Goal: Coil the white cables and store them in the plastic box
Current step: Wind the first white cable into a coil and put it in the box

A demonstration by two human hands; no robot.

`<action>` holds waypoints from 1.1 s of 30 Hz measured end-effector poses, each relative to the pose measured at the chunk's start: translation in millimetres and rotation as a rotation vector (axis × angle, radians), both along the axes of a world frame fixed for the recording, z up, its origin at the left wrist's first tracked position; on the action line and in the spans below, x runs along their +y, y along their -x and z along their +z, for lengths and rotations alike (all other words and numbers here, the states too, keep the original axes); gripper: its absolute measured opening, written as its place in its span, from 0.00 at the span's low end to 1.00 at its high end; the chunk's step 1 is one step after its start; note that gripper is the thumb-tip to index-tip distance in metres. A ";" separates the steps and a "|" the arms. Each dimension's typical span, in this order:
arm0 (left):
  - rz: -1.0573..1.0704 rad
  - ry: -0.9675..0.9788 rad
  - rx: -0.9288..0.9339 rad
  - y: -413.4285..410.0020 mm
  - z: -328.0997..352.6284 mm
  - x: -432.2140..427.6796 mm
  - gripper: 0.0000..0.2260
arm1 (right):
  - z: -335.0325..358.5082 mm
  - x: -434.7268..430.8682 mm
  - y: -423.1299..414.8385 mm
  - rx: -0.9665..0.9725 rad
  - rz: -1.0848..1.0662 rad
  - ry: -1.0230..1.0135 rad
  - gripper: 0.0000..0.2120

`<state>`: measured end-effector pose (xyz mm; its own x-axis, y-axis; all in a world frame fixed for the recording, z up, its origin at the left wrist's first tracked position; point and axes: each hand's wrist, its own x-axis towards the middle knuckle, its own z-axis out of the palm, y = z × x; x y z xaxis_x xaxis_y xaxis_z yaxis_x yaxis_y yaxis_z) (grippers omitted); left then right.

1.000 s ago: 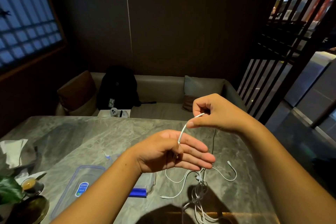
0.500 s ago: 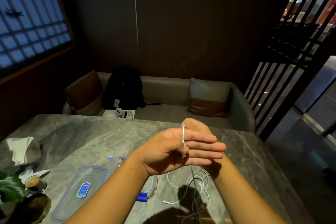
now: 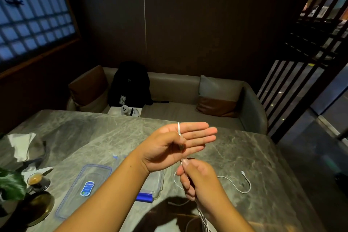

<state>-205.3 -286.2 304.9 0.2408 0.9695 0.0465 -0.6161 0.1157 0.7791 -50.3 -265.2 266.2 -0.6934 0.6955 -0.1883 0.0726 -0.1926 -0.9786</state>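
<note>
Wrapping looks like the step here: the left hand is held flat with fingers straight and together, thumb pinning the plug end of the white cable against the palm, so it works as a spool. The right hand, just below, pinches the strand between thumb and fingers, probably feeding it around. The rest of the cable trails onto the table. The plastic box sits mostly hidden under the left wrist; can't tell what's inside. Its lid lies beside it.
</note>
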 end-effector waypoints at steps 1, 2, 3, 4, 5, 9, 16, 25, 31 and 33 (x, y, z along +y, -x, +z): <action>0.007 0.017 -0.002 1.4 -3.2 0.8 0.27 | -1.0 -2.3 -2.8 -0.013 -0.007 -0.008 0.16; 0.009 0.031 -0.009 2.5 -6.3 1.9 0.27 | 0.0 -3.3 -6.2 -0.021 -0.007 -0.032 0.15; 0.004 0.041 -0.022 3.3 -8.8 2.5 0.27 | 2.2 -4.8 -11.4 -0.033 0.011 -0.071 0.15; -0.006 0.045 -0.039 3.7 -11.2 2.5 0.27 | 5.4 -5.6 -15.3 -0.046 0.022 -0.095 0.15; -0.019 0.046 -0.061 3.6 -13.1 2.7 0.27 | 8.6 -4.2 -19.3 -0.046 0.038 -0.110 0.14; -0.068 0.028 -0.111 1.3 -13.2 5.1 0.26 | 24.8 1.9 -38.0 -0.060 0.064 -0.181 0.12; -0.046 0.028 -0.107 4.3 -12.8 11.2 0.27 | 57.7 6.2 -68.4 -0.048 0.102 -0.336 0.12; 0.079 0.053 -0.058 24.3 -14.5 11.9 0.26 | 72.4 14.6 -96.4 -0.003 -0.014 -0.307 0.11; 0.068 0.090 -0.002 30.9 -23.0 9.7 0.26 | 67.0 22.1 -95.8 0.086 -0.100 -0.241 0.28; 0.026 0.088 0.080 26.4 -24.1 10.6 0.26 | 67.1 24.4 -93.8 0.126 -0.091 -0.214 0.27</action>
<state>-231.6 -275.5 280.9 0.2155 0.9748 -0.0574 -0.5558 0.1707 0.8136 43.5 -240.8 333.2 -0.6352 0.7705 0.0538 -0.0607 0.0196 -0.9980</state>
